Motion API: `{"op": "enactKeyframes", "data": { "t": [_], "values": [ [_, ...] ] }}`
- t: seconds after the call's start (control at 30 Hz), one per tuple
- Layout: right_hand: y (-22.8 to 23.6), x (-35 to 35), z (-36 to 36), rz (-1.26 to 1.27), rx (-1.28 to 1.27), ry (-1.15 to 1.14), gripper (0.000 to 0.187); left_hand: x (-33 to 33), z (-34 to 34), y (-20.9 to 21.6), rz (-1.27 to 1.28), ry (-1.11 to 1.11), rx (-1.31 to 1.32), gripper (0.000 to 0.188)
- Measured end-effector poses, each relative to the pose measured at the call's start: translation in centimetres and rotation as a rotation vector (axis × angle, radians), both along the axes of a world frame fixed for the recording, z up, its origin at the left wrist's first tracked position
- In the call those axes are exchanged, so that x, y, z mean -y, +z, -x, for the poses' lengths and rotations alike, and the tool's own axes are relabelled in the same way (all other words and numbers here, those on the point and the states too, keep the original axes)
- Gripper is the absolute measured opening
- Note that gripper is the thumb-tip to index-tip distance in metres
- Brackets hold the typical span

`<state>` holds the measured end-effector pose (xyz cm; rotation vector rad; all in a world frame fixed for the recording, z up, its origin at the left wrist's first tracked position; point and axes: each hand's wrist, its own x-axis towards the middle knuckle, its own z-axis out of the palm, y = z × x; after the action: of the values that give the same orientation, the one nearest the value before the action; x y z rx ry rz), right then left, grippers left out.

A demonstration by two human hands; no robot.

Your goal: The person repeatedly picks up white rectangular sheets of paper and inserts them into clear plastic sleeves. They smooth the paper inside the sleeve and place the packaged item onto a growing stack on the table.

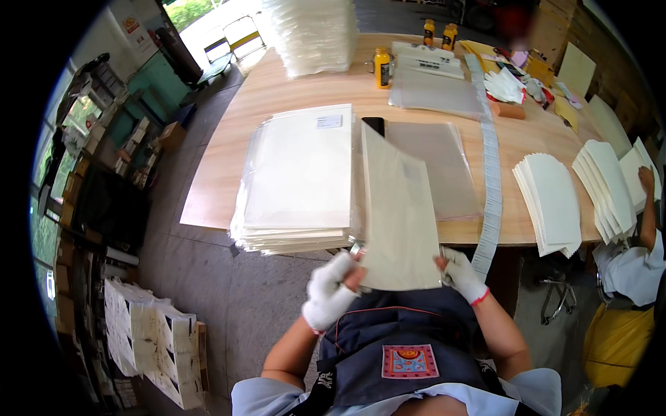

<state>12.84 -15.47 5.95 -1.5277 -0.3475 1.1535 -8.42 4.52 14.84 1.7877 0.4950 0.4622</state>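
Observation:
Both of my hands wear white fingerless-style gloves and grip a large cream sheet by its near end. My left hand is closed on the near left corner, my right hand on the near right corner. The sheet tilts up over the table's front edge, and its far end narrows toward the left pile. Directly left lies a thick pile of cream sheets in clear plastic sleeves, with a small label on top. Partly hidden behind the held sheet is a stack of clear plastic sleeves.
A long strip of labels runs down the wooden table. Fanned stacks of cream sheets lie right, near a co-worker's arm. Farther back are orange-yellow bottles, more sleeves, gloves and a tall plastic-wrapped stack.

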Motion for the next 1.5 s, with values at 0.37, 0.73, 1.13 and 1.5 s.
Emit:
{"op": "enactKeyframes", "data": {
  "t": [0.37, 0.73, 1.13, 1.5],
  "values": [
    [7.7, -19.4, 1.5, -0.148, 0.774, 0.195, 0.028, -15.5, 5.0, 0.7, -0.831, 0.692, -0.393, 0.03],
    [3.6, -1.9, -4.5, -0.356, 0.341, -0.391, 0.018, -14.4, 7.4, -12.3, 0.047, 1.06, 0.474, 0.041],
    [-0.5, 24.0, -16.7, -0.002, -0.063, -1.098, 0.023, -0.8, 0.7, -17.8, -0.462, 0.304, 0.048, 0.028],
    [0.3, 26.5, -24.1, -0.208, -0.027, -1.249, 0.018, 1.0, -15.6, -8.5, -0.928, -0.237, -0.067, 0.029]
  ]
}}
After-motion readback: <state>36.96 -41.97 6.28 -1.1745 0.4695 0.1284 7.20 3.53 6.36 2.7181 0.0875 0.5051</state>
